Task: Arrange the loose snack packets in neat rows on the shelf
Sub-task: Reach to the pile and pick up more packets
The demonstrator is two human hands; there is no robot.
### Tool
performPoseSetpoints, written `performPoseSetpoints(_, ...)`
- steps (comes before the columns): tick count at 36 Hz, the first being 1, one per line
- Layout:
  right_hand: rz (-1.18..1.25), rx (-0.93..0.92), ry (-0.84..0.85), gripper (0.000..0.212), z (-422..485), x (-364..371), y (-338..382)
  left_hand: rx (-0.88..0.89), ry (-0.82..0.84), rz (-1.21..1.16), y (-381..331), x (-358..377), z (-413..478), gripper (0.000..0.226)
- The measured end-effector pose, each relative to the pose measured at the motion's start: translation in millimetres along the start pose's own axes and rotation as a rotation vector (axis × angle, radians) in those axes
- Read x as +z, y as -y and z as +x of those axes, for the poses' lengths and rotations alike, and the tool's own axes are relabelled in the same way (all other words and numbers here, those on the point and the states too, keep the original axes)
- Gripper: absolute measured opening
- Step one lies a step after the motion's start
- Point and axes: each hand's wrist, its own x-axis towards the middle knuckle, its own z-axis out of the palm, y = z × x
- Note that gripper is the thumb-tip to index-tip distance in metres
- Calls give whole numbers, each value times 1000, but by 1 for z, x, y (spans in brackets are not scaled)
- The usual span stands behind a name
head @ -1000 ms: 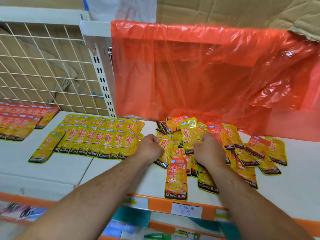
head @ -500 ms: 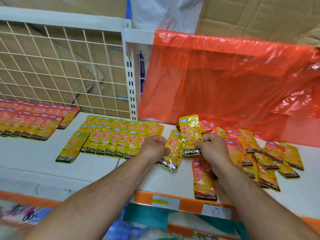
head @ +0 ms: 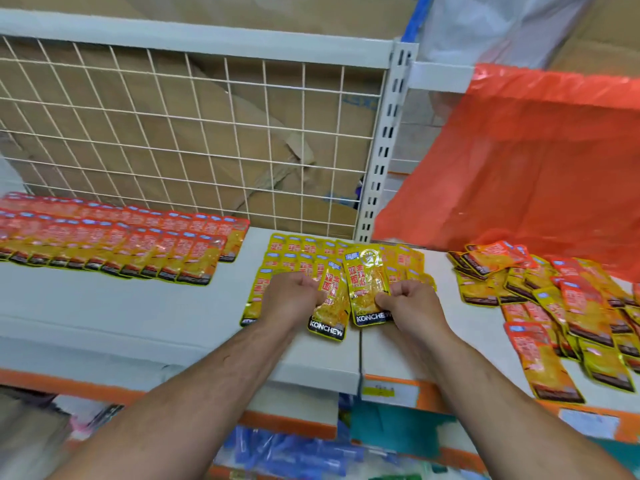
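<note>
Over the white shelf (head: 121,306), my left hand (head: 292,297) grips a yellow KONCHEW snack packet (head: 330,306) by its left edge. My right hand (head: 410,306) pinches a second yellow packet (head: 367,285) by its lower right corner. Both packets are held just in front of two neat rows of yellow packets (head: 301,252), partly hidden by my hands. A loose pile of orange and yellow packets (head: 554,299) lies spread on the shelf to the right.
Two neat rows of orange packets (head: 114,240) fill the shelf's left part. A white wire grid (head: 173,133) backs the shelf, with a slotted upright post (head: 381,150). An orange plastic bag (head: 536,168) hangs at the right. Blue goods lie on the lower shelf (head: 294,452).
Both hands carried their packets left, away from the loose pile, to the front of the yellow rows. The view swung left, bringing the orange rows more into sight.
</note>
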Motion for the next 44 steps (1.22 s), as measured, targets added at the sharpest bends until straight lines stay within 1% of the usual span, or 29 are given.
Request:
performPoseSetpoints(5, 4, 15, 21, 45, -12, 32, 7, 1, -12, 97, 14, -34, 8, 19)
performPoseSetpoints(10, -13, 18, 53, 46, -18, 48, 13, -13, -33, 164, 23, -54, 14, 19)
performPoseSetpoints(14, -12, 37, 85, 45, -21, 57, 14, -7, -62, 208, 28, -61, 19, 14)
performPoseSetpoints(20, -18, 56, 83, 45, -23, 63, 14, 37, -98, 336, 30, -63, 19, 19)
performPoseSetpoints(24, 2, 61, 93, 49, -24, 64, 12, 100, -103, 435, 29, -62, 18, 18)
performPoseSetpoints(32, -3, 125, 53, 50, -25, 69, 11, 119, -88, 424, 34, -61, 21, 21)
performPoseSetpoints(36, -25, 157, 75, 50, -24, 79, 16, 127, -88, 405, 36, -61, 22, 21)
performPoseSetpoints(41, -123, 155, 51, 35, -22, 91, 21, 151, -110, 393, 40, -60, 24, 21)
performPoseSetpoints(44, -220, 141, 22, 38, -22, 96, 23, 164, -120, 387, 43, -59, 25, 23)
